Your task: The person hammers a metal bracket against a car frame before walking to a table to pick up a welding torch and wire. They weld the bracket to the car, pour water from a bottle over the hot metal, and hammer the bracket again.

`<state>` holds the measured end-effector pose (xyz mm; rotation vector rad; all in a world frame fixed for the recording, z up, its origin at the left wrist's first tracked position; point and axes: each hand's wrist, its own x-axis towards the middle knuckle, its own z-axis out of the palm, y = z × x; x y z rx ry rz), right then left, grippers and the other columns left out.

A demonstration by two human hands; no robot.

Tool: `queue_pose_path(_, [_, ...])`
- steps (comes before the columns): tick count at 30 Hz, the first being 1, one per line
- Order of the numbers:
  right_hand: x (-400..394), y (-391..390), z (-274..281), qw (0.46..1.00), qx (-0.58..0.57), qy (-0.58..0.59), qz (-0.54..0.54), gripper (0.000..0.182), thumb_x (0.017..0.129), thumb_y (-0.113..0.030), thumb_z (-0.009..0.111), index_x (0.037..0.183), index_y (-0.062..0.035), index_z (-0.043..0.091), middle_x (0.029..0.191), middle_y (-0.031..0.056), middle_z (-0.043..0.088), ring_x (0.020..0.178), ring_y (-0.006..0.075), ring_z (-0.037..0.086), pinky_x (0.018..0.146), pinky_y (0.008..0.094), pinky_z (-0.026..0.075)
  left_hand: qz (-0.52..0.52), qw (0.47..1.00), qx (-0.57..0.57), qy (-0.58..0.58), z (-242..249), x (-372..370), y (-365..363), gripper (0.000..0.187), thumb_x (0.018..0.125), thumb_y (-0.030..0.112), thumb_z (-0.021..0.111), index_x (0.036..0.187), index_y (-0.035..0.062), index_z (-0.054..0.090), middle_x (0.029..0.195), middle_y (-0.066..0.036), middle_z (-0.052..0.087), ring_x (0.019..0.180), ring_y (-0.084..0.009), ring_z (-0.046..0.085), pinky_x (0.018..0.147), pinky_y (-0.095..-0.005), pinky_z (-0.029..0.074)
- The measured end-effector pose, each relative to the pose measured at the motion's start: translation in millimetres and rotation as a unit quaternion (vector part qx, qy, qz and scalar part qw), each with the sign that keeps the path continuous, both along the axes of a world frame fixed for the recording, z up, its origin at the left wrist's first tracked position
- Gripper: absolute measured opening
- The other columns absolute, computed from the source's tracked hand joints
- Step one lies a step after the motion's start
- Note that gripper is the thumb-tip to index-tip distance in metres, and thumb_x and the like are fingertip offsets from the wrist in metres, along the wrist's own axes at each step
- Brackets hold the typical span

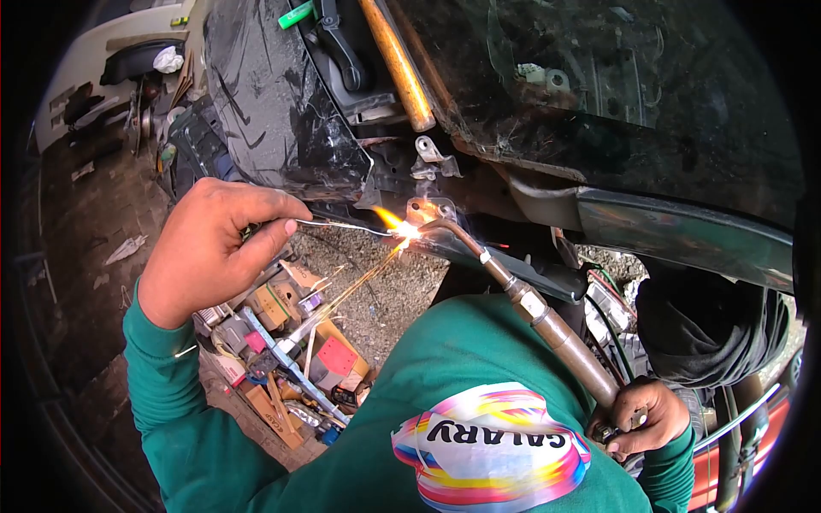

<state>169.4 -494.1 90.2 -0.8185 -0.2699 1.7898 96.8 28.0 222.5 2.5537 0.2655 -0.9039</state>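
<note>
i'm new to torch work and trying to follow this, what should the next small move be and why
Probably ease the left hand slightly toward the glare, feeding in a little wire. The wire's far end already reaches the glare, the torch in the right hand points its bent tip there, and sparks are flying.

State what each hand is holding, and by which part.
The left hand pinches a thin rod, back from its end at the flame; the right hand holds the torch by its rear end.
</note>
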Motion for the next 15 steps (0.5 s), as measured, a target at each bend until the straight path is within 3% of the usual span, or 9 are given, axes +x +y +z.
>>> queue_pose_path(15, [-2.6, -2.4, -4.1, 1.0, 0.013, 0.0, -0.003, 0.03, 0.09, 0.001, 0.089, 0.083, -0.0043, 0.061, 0.083, 0.009, 0.072, 0.106, 0.0294, 0.081, 0.079, 0.036, 0.061, -0.003, 1.0, 0.002, 0.001, -0.2, 1.8, 0.3, 0.015, 0.094, 0.006, 0.07, 0.102, -0.0033, 0.079, 0.087, -0.02, 0.078, 0.08, -0.0333, 0.079, 0.076, -0.0375, 0.059])
